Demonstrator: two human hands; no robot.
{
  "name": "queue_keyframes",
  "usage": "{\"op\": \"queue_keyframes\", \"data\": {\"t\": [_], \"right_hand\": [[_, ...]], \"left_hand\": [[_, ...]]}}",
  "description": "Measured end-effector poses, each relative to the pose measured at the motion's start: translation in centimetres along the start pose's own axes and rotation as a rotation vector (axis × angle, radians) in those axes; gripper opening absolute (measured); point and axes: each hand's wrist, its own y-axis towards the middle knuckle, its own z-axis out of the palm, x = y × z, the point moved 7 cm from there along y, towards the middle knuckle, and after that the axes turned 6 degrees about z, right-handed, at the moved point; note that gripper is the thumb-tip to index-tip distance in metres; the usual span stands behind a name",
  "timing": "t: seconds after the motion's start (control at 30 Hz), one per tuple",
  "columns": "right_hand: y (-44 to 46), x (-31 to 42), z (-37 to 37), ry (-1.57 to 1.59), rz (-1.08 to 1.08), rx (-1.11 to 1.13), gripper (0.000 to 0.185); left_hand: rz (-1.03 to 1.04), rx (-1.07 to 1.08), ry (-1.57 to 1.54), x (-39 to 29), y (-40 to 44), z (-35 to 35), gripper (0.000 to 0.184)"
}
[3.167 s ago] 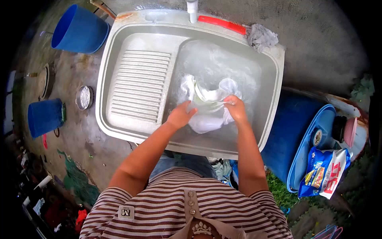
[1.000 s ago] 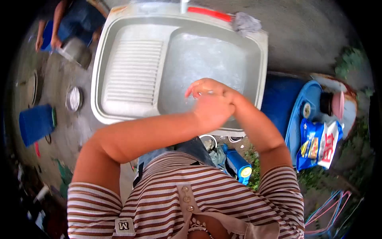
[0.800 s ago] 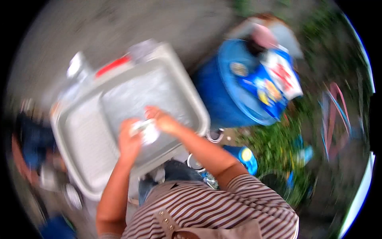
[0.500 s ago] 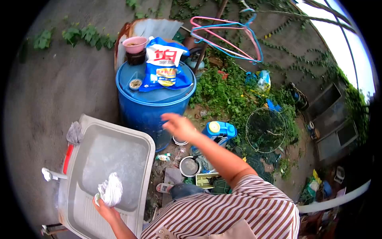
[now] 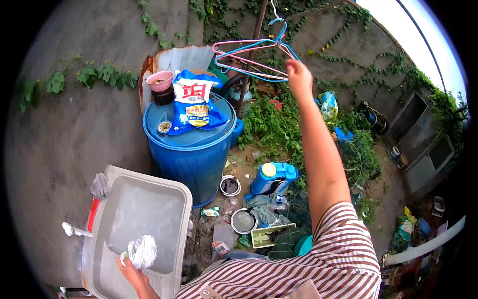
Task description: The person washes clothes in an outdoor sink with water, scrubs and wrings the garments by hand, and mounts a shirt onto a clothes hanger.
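In my left hand (image 5: 130, 271) is a bunched, twisted white cloth (image 5: 142, 252), held over the lower part of the grey sink (image 5: 185, 199). Cloudy water fills the sink's basin. My right hand (image 5: 299, 78) is raised at the end of an outstretched arm, beside the right end of several pink and blue hangers (image 5: 249, 48) that hang from a line. Its fingers are curled and partly hidden, and whether they touch a hanger is unclear.
A blue barrel (image 5: 191, 167) bears a detergent bag (image 5: 196, 102), a pink bowl (image 5: 160, 81) and a tape roll (image 5: 164, 127). A blue jug (image 5: 274, 178), a white bucket (image 5: 243, 221) and a green tray (image 5: 271, 235) stand on the ground. A grey rag (image 5: 100, 186) lies on the sink's edge.
The view has turned right, from the sink toward the hangers. Both hands were together over the sink; my right hand has left the cloth and risen to the hangers, while my left keeps the cloth.
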Motion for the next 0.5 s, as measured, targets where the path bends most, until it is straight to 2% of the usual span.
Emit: {"op": "queue_keyframes", "data": {"t": [0.07,0.13,0.33,0.4,0.43,0.5], "right_hand": [[3.8,0.2,0.2,-0.209,0.015,-0.132,0.025],[6.2,1.1,0.6,-0.281,0.065,-0.120,0.027],[9.2,0.5,3.4,-0.449,-0.043,0.021,0.021],[9.0,1.1,2.4,-0.177,-0.190,-0.078,0.017],[9.4,0.9,1.9,-0.049,-0.168,-0.092,0.015],[10.0,1.6,0.4,0.008,-0.197,-0.127,0.014]], "left_hand": [[0.019,-0.001,0.015,0.7,1.0,-0.3,0.045],[0.035,-0.004,0.022,1.1,1.6,-0.2,0.046],[0.051,0.001,0.019,1.8,2.2,1.6,0.045],[0.053,-0.034,0.018,2.0,2.1,2.3,0.044],[0.050,-0.030,0.010,2.3,2.2,2.8,0.044],[0.026,0.002,0.045,2.6,2.1,3.6,0.042]]}}
